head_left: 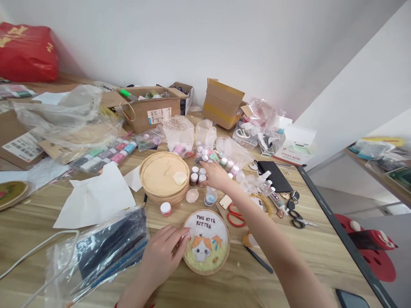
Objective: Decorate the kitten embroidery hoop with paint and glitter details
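Note:
My left hand is at the left edge of a round wooden-rimmed picture, which shows an orange and white kitten under dark lettering. Its thumb and fingers are pinched together, with a small whitish bit at their tips that I cannot make out. Farther away, my right hand reaches over a cluster of small white-lidded jars, fingers apart, its thumb close to one lid. A blue-filled cup and a pale, shallow cup lie between the hands. One pink jar stands alone on the left.
Stacked round wooden plates stand left of the jars. Red-handled scissors and a black-handled tool lie under or beside my right arm. A plastic packet with brushes lies at left. Cardboard boxes line the wall.

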A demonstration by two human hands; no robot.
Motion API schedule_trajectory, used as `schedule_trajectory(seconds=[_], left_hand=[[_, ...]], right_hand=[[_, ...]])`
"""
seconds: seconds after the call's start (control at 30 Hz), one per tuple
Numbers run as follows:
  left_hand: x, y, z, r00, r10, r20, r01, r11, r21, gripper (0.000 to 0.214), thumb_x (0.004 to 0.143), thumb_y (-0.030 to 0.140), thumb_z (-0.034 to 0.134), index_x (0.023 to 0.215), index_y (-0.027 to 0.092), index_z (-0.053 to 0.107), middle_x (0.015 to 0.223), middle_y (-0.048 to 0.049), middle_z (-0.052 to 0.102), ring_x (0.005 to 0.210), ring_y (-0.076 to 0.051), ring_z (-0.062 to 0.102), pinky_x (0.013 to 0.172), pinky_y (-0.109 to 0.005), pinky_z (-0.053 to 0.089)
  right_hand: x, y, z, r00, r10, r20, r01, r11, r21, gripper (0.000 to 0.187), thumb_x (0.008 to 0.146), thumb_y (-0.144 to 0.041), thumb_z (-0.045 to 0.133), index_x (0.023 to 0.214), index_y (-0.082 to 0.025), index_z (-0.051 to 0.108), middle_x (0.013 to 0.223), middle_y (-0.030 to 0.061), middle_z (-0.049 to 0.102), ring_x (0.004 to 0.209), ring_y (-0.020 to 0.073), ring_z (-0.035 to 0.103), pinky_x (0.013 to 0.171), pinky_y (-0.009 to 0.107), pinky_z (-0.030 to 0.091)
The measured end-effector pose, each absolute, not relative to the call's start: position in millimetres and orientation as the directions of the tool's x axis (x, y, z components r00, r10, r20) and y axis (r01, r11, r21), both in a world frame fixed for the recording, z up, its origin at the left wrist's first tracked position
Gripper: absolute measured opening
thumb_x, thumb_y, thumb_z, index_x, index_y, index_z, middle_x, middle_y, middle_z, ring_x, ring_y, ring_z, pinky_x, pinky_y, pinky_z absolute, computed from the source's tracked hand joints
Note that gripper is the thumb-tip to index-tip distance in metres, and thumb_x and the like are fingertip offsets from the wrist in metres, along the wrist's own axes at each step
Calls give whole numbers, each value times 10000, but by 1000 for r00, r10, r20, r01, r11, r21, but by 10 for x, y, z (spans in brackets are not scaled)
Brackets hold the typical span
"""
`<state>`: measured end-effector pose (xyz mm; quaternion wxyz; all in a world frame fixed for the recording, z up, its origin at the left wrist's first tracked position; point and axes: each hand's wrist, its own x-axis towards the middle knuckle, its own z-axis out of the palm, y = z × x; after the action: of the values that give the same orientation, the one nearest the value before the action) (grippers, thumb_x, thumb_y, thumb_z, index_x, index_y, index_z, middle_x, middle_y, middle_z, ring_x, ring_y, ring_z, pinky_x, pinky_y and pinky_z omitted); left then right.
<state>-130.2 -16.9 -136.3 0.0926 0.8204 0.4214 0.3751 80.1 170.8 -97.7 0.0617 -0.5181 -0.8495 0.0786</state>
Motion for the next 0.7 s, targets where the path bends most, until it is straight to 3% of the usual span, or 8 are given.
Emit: schedule_trajectory(seconds=[0.2, 0.27, 0.37, 0.5, 0.6, 0.7], left_hand=[[-1303, -168, -1362, 367, 760, 536, 610, -632, 479, 136, 931, 182, 534, 1013, 183, 643, 801, -29, 696, 726, -159, 641, 672, -287, 512], [-1305, -167, -1359, 369, 759, 537, 606, -634, 480, 142, 929, 176, 537, 1027, 182, 640, 810, -30, 698, 735, -159, 644, 679, -286, 512], [-1302, -168, -1345, 372, 753, 542, 604, -640, 475, 147, 925, 172, 547, 1040, 181, 638, 814, -31, 698, 743, -158, 644, 687, -286, 510], [-1284, -170, -1324, 383, 740, 553, 595, -656, 465, 152, 927, 182, 547, 1047, 177, 640, 791, -27, 692, 715, -153, 632, 673, -283, 500], [-1269, -173, -1320, 391, 735, 553, 578, -664, 474, 156, 928, 185, 550, 1054, 174, 641, 799, -26, 694, 717, -146, 632, 686, -278, 503], [-1257, -176, -1323, 398, 731, 554, 571, -670, 474, 162, 925, 182, 560, 1067, 172, 638, 817, -25, 699, 730, -141, 634, 707, -276, 508]], right_hand=[[920, 1556, -684, -408, 910, 70, 872, 411, -267, 970, 654, -349, 848, 1462, -95, 375, 1349, 215, 576, 1278, 327, 505, 1087, 454, 363], [1068, 1422, -510, -354, 922, 156, 856, 387, -343, 841, 747, -374, 779, 1462, -153, 395, 1366, 165, 578, 1256, 302, 524, 1033, 426, 419], [1379, 1100, -303, -262, 937, 232, 844, 339, -415, 507, 859, -377, 662, 1327, -212, 562, 1185, 92, 688, 1078, 247, 628, 935, 382, 475], [1783, 549, -258, -209, 977, 53, 875, 211, -435, 263, 872, -396, 634, 1065, -238, 715, 907, 37, 735, 720, 182, 652, 681, 313, 501], [1943, 241, -350, -192, 981, -33, 895, 161, -417, 192, 896, -346, 598, 962, -236, 741, 874, 33, 737, 690, 173, 644, 650, 301, 492], [1935, 179, -447, -204, 979, 6, 889, 188, -417, 203, 915, -304, 570, 1009, -224, 731, 975, 57, 741, 760, 184, 666, 691, 301, 507]])
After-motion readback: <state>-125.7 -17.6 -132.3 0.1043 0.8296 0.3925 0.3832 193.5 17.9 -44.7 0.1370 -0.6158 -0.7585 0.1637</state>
